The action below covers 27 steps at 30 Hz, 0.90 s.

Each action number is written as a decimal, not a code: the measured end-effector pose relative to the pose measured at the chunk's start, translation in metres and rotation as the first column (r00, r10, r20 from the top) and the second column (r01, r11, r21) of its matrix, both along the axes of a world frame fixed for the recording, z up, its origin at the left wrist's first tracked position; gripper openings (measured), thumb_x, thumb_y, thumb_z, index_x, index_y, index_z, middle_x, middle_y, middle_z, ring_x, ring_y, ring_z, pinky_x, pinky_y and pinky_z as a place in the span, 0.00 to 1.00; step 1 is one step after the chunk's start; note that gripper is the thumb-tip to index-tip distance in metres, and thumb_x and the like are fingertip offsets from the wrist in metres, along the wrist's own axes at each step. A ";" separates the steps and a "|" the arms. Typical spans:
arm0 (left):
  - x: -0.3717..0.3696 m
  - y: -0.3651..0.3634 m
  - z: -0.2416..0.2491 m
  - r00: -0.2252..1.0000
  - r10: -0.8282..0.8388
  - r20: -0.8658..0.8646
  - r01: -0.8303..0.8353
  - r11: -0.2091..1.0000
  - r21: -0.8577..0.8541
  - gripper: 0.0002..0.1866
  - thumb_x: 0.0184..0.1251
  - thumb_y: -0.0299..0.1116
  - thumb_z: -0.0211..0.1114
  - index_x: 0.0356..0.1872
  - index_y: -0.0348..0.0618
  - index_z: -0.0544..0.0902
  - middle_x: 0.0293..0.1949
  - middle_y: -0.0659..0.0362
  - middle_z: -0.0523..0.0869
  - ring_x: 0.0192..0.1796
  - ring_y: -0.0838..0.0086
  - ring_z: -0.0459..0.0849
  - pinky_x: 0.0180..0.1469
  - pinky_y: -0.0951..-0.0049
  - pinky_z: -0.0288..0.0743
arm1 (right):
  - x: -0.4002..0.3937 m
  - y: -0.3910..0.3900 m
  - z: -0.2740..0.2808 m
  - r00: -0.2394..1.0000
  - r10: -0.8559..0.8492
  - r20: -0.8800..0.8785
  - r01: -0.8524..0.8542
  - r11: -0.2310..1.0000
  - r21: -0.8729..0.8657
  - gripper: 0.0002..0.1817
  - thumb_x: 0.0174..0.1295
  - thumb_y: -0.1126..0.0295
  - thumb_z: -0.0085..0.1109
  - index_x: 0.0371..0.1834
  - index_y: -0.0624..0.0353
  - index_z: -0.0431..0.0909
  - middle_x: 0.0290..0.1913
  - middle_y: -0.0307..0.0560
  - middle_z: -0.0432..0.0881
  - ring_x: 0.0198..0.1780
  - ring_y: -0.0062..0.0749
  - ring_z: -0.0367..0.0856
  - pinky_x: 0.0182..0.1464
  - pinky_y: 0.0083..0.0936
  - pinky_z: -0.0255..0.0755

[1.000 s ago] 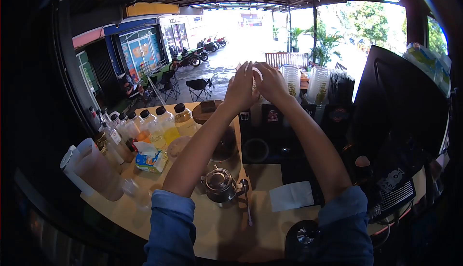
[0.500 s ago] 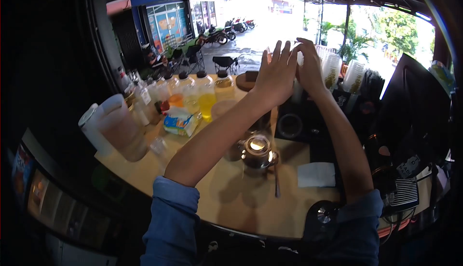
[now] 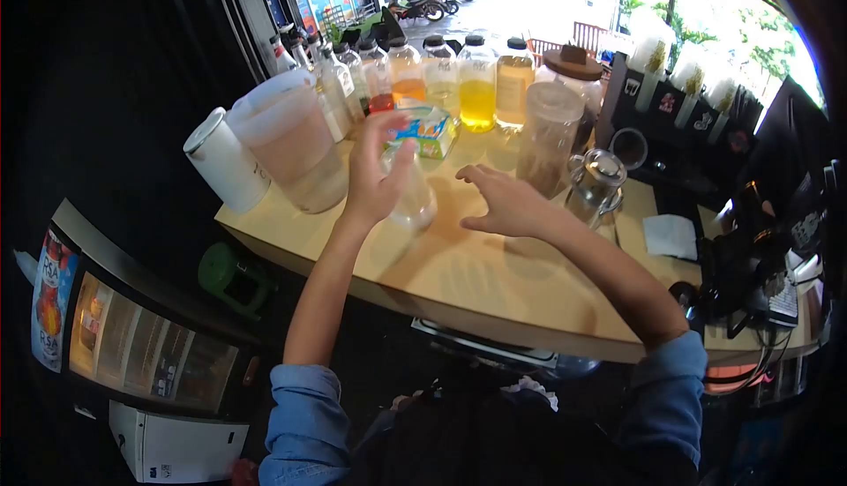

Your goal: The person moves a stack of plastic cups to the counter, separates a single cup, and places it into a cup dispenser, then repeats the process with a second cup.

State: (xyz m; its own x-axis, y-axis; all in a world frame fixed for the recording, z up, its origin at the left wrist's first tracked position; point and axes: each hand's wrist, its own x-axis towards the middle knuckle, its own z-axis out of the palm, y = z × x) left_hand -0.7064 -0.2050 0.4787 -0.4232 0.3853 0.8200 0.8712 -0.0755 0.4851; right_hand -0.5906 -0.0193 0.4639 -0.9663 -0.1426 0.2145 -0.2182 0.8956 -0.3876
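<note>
My left hand [image 3: 378,173] is raised over the counter, fingers bent and thumb apart. It overlaps the upper side of a clear glass [image 3: 415,202] standing on the wood. To the right, my right hand [image 3: 510,204] hovers with thumb and fingers spread, holding nothing. A blue-and-green tissue pack [image 3: 427,133] lies just behind the glass. Beyond my right hand rises a tall clear lidded canister [image 3: 549,138]. Beside it sits a shiny glass teapot [image 3: 596,182] with a metal lid.
A large plastic pitcher [image 3: 291,146] and a white canister [image 3: 225,164] stand at the left edge of the counter [image 3: 423,274]. Bottles of coloured liquid, one yellow [image 3: 477,89], line the back. At right are stacked cups [image 3: 651,45] and a folded white cloth [image 3: 670,236].
Both hands have come down and apart from where they were raised together at the back right. The view has turned down and left, bringing the glass between them.
</note>
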 end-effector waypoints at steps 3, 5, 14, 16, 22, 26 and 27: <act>-0.040 -0.043 -0.084 0.985 0.080 0.155 -0.073 0.996 -0.051 0.27 0.56 0.33 0.64 0.58 0.39 0.67 0.51 0.53 0.77 0.54 0.63 0.75 0.55 0.64 0.68 | -0.037 -0.032 -0.069 0.999 -0.048 0.014 0.050 0.988 -0.144 0.48 0.41 0.55 0.71 0.63 0.64 0.56 0.59 0.61 0.67 0.61 0.51 0.68 0.59 0.39 0.66; -0.065 -0.055 -0.131 0.977 0.154 0.146 -0.135 0.982 -0.131 0.32 0.53 0.35 0.66 0.60 0.39 0.65 0.53 0.53 0.77 0.55 0.62 0.74 0.57 0.63 0.67 | -0.068 -0.045 -0.105 0.993 -0.113 -0.047 0.100 0.973 -0.210 0.53 0.38 0.53 0.73 0.65 0.65 0.53 0.60 0.63 0.65 0.62 0.53 0.66 0.61 0.40 0.64; -0.042 -0.047 -0.136 0.953 0.051 0.298 0.085 0.901 -0.426 0.50 0.38 0.45 0.77 0.64 0.40 0.60 0.56 0.48 0.74 0.60 0.56 0.70 0.63 0.60 0.61 | -0.096 -0.074 -0.130 0.937 -0.306 -0.168 0.144 0.777 -0.613 0.53 0.35 0.65 0.77 0.64 0.66 0.51 0.57 0.56 0.68 0.59 0.41 0.70 0.61 0.33 0.66; -0.041 -0.049 -0.135 0.926 -0.029 0.375 0.168 0.925 -0.342 0.51 0.37 0.45 0.77 0.65 0.40 0.60 0.58 0.49 0.71 0.62 0.58 0.69 0.63 0.60 0.61 | -0.086 -0.066 -0.128 0.952 -0.261 -0.162 0.023 0.587 -0.809 0.46 0.42 0.60 0.72 0.62 0.64 0.55 0.58 0.54 0.68 0.59 0.41 0.70 0.59 0.32 0.68; -0.026 -0.041 -0.115 0.893 -0.284 0.349 0.361 0.915 -0.179 0.57 0.33 0.47 0.81 0.66 0.42 0.56 0.63 0.50 0.63 0.65 0.60 0.65 0.63 0.58 0.63 | -0.030 -0.023 -0.121 0.985 0.169 0.033 0.032 0.014 -0.999 0.37 0.57 0.54 0.59 0.65 0.60 0.55 0.58 0.52 0.72 0.57 0.38 0.74 0.56 0.36 0.72; -0.019 -0.031 -0.087 0.900 -0.360 0.244 0.407 0.896 -0.178 0.62 0.30 0.45 0.82 0.69 0.44 0.52 0.66 0.51 0.60 0.67 0.61 0.63 0.65 0.57 0.60 | -0.004 0.003 -0.132 0.941 0.328 0.086 0.106 -0.046 -0.993 0.38 0.58 0.41 0.50 0.63 0.60 0.63 0.55 0.54 0.75 0.55 0.39 0.76 0.55 0.38 0.71; -0.019 -0.026 -0.082 0.897 -0.370 0.244 0.416 0.891 -0.179 0.62 0.30 0.45 0.82 0.69 0.44 0.52 0.66 0.51 0.60 0.67 0.61 0.63 0.65 0.57 0.60 | 0.000 0.007 -0.134 0.929 0.357 0.100 0.143 -0.094 -0.985 0.38 0.58 0.40 0.49 0.63 0.59 0.64 0.55 0.54 0.75 0.54 0.40 0.76 0.55 0.40 0.70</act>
